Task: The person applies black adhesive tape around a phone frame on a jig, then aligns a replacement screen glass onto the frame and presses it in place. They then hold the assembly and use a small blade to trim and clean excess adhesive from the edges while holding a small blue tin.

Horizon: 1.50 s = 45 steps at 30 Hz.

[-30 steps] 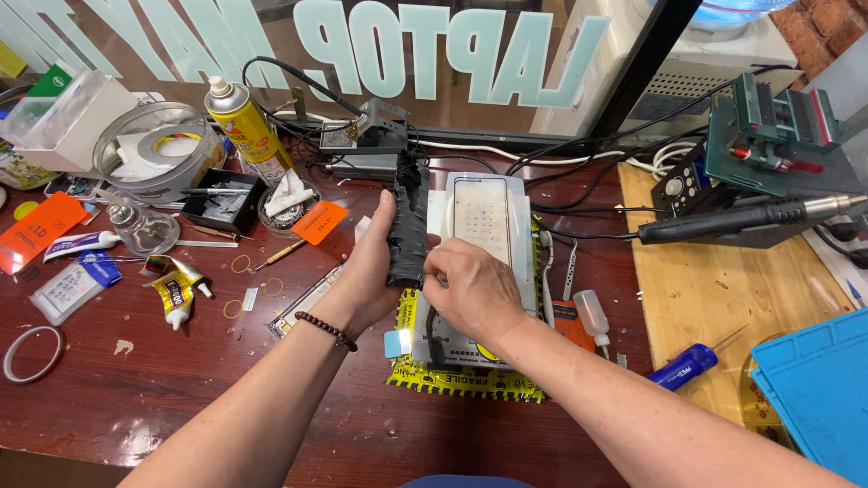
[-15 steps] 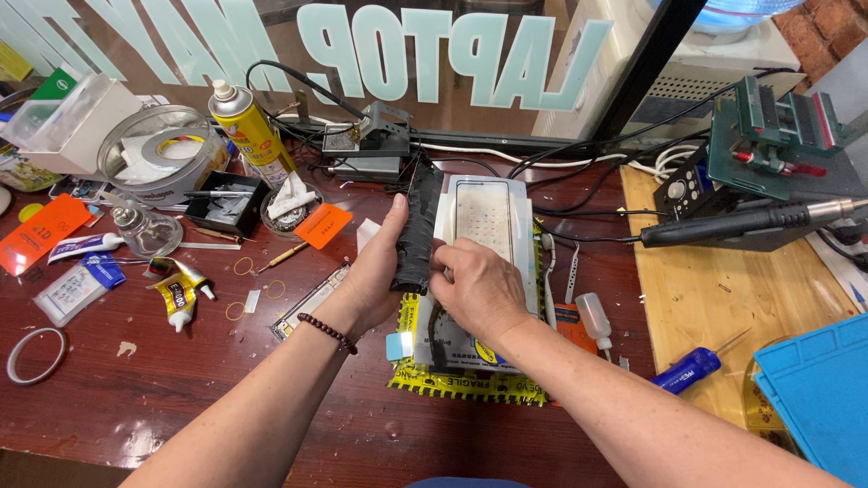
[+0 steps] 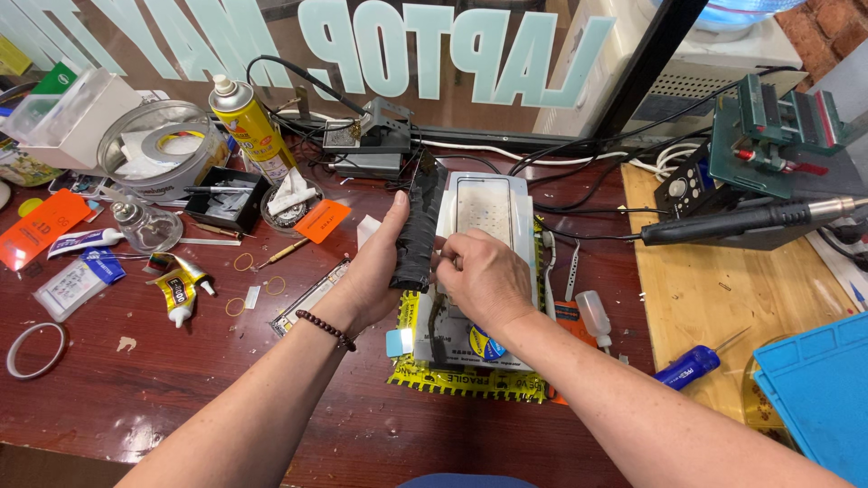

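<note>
Presently, only the head view is available; findings follow.

1. Left hand (image 3: 375, 271): closed around a dark, flat panel (image 3: 418, 226), thumb on the near face and fingers behind. The panel is held on edge, nearly upright, over the left side of a white heating plate (image 3: 484, 217) that stands on the wooden bench (image 3: 136, 398).

2. Right hand (image 3: 479, 276): fingers curled, tips pinched at the panel's right edge. Whether they hold a small tool or only the panel edge cannot be told; the fingertips are hidden.

3. Risk, panel: it is gripped along one edge only. A twist between the two hands could flex or crack it. A slip would drop it onto the plate or the bench.

4. Risk, cable: a thin black lead (image 3: 436, 330) lies across the lower part of the white plate, just under the right wrist. The wrist could snag it and drag the unit.

5. Risk, clutter on the left: a yellow spray can (image 3: 246, 117) stands upright near the left forearm's reach, and an orange card (image 3: 323, 220) and a small glue tube (image 3: 178, 291) lie close by. A sideways elbow movement could topple the can.

6. Risk, right side: a black hot-air handle (image 3: 732, 223) rests on its stand, well apart from the hands, nozzle pointing right. A plastic dropper bottle (image 3: 594, 316) lies just beside the right forearm and could be knocked off the plate's edge.

7. Heat state of the plate cannot be determined; contact by the right palm is a possible burn hazard.
</note>
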Tool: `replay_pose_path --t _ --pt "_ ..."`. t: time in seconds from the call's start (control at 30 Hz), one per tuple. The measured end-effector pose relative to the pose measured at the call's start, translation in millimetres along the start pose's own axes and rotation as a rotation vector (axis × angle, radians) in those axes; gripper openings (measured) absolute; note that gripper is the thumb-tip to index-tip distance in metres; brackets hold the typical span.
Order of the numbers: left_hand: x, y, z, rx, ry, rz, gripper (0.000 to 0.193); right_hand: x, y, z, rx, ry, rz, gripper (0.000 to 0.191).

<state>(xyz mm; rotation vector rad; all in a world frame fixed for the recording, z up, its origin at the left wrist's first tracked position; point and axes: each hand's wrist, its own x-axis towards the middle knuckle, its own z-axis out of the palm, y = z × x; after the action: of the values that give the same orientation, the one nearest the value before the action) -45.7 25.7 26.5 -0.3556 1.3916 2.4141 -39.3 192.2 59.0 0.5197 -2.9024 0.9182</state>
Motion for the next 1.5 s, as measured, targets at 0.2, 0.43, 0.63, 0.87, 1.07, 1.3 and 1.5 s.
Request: replay_pose_path --t 0.2,0.43,0.63,0.87,1.07,1.3,1.5 --pt "-6 2 -1 -0.026 0.004 0.011 0.067 2 5 -2 0.033 0.051 0.024 0.014" --pt "-11 17 -14 -0.188 0.078 0.068 0.065 -3 9 -5 0.115 0.057 -0.033 0.011" --pt "-22 35 -23 -0.457 0.053 0.056 0.076 -23 13 -10 0.094 -0.108 -0.099 0.010" --pt "-30 48 -29 -0.501 0.068 0.009 0.079 -64 37 -32 -0.051 -0.040 -0.023 0.030" --pt "-28 47 -35 -0.477 0.091 -0.022 0.079 -94 46 -31 -0.222 -0.064 0.211 0.061" --pt "-28 51 -48 -0.485 0.065 -0.031 0.078 -95 39 -11 -0.345 -0.207 0.286 0.069" --pt "-30 55 -60 -0.441 0.069 -0.038 0.076 -106 37 -7 -0.262 -0.076 0.201 0.054"
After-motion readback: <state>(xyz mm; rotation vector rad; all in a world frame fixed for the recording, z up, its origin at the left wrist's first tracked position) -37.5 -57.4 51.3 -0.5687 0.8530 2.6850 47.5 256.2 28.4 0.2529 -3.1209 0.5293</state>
